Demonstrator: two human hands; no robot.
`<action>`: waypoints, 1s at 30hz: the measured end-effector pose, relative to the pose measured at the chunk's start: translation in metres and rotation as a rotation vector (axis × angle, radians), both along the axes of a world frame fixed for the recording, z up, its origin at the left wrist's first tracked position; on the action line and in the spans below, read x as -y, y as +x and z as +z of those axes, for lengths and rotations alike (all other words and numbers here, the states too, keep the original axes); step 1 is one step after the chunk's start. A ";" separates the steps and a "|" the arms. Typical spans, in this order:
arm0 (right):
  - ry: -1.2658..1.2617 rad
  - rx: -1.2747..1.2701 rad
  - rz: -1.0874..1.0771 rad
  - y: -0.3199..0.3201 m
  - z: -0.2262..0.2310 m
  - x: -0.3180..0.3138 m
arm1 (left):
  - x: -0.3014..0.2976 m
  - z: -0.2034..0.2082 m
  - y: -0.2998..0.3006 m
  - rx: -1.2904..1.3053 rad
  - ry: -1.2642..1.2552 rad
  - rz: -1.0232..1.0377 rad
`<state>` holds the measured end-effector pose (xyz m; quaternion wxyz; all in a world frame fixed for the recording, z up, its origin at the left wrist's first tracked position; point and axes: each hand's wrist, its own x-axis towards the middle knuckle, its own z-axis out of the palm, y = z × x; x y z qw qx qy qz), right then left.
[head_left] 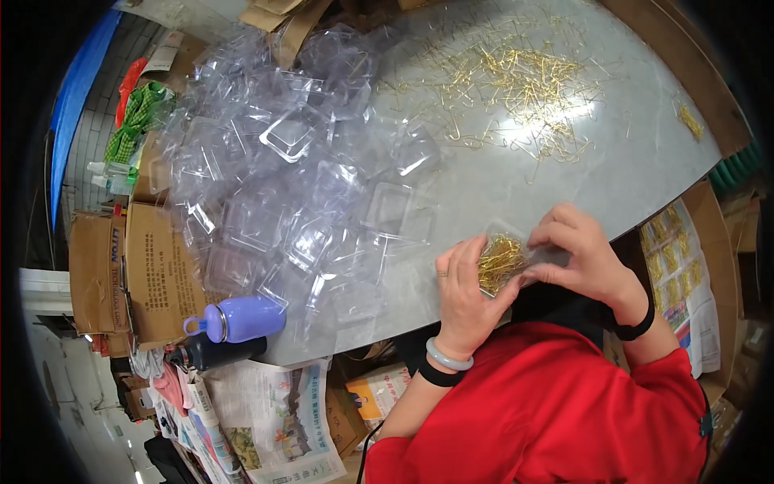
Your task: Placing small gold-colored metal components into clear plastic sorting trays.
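A small transparent plastic clamshell box [499, 228] filled with thin gold wire hooks [501, 262] is held between my hands at the table's near edge. My left hand [468, 294] is wrapped round its left side, with the thumb along the near edge. On the other side my right hand [582, 256] is closed on the box's right edge, its fingers bent and the thumb at the near right corner. Whether the lid is fully closed cannot be made out. A large pile of similar transparent plastic boxes [294, 181] lies to the left. Loose gold hooks [528, 81] are scattered at the far side.
The grey table [621, 145] has a curved near edge. A purple bottle [250, 319] and a black bottle [226, 352] lie at the near left. Cardboard boxes [165, 266] stand left. At right, a carton holds filled packs [673, 262] on newspaper. A small hook bundle [689, 121] lies far right.
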<state>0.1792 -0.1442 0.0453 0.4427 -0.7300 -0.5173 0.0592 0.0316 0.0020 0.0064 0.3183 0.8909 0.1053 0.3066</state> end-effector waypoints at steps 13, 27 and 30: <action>0.004 0.143 0.094 0.007 0.000 -0.007 | -0.002 0.005 0.001 -0.007 0.015 -0.040; -0.020 0.369 0.099 0.009 0.009 -0.014 | -0.005 0.005 0.000 0.012 -0.009 -0.084; -0.039 0.330 0.094 0.010 -0.001 -0.012 | -0.005 0.004 -0.001 0.020 -0.042 -0.073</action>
